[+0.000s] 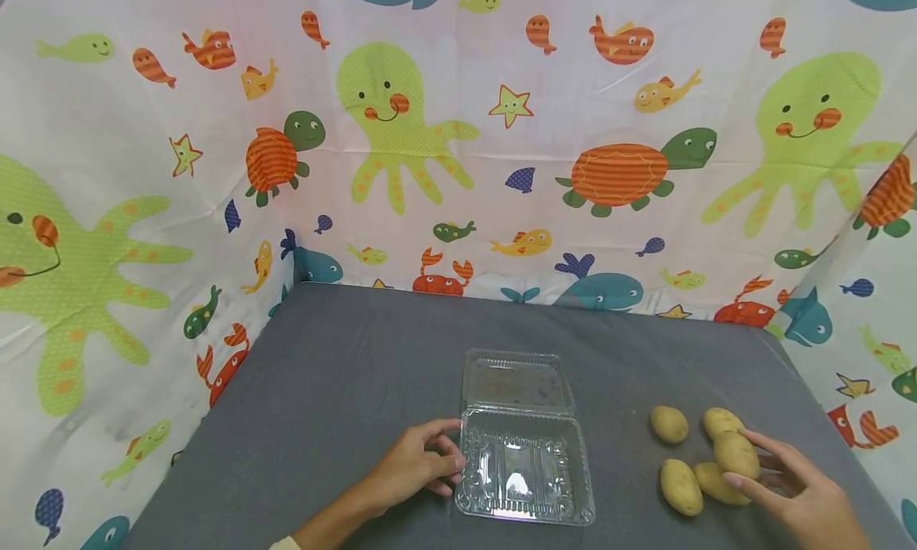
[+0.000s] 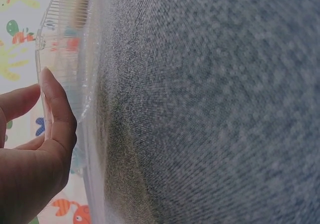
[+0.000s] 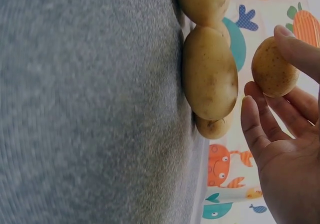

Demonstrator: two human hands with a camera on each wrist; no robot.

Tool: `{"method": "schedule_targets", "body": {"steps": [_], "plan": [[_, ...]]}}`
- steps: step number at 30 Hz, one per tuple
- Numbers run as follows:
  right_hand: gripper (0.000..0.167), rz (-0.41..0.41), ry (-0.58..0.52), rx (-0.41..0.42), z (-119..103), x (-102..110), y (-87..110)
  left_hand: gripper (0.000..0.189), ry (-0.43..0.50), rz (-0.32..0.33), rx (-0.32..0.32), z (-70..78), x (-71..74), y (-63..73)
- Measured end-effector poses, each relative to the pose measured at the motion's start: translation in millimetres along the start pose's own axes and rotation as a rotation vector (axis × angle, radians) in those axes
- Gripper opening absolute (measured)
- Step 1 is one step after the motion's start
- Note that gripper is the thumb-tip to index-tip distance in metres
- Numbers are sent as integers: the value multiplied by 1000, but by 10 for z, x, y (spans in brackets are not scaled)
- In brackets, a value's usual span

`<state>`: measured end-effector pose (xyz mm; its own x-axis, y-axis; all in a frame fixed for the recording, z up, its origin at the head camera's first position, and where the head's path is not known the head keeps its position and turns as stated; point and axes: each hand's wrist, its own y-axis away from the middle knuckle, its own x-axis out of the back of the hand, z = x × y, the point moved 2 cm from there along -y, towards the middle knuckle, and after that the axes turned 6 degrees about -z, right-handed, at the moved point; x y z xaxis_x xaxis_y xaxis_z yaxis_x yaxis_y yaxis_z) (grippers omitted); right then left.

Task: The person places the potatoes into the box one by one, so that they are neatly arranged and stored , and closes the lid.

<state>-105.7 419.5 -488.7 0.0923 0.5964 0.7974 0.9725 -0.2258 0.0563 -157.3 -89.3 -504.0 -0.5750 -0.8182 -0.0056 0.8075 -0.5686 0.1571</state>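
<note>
A clear plastic clamshell container (image 1: 523,512) lies on the grey cloth with its lid (image 1: 517,381) folded back, away from the person. At its left rim, the left hand (image 1: 423,462) holds the edge between thumb and fingers; the left wrist view shows the fingertips (image 2: 47,78) against the clear wall. Over on the right, the right hand (image 1: 802,486) pinches a potato (image 1: 736,454) between thumb and fingers. That potato (image 3: 274,67) is lifted clear of the cloth in the right wrist view. Several other potatoes (image 1: 680,488) rest on the cloth just left of this hand.
A grey cloth (image 1: 358,359) covers the table. Behind it and along both sides hangs a white curtain (image 1: 444,168) printed with sea animals. One loose potato (image 1: 669,424) lies between the container and the others.
</note>
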Motion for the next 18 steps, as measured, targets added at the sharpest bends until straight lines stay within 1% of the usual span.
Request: {"method": "schedule_targets", "body": {"steps": [7,9,12,18], "plan": [[85,18,-23,42,-52,-32,39,64,-4,0,0,3,-3,14],[85,22,-25,41,-83,-47,44,64,-1,3,0,1,-3,10],[85,5,-21,36,-128,-70,48,64,-2,3,4,-4,-3,5],[84,-54,-70,46,-197,-87,73,64,-2,5,6,-7,-2,-1]]}}
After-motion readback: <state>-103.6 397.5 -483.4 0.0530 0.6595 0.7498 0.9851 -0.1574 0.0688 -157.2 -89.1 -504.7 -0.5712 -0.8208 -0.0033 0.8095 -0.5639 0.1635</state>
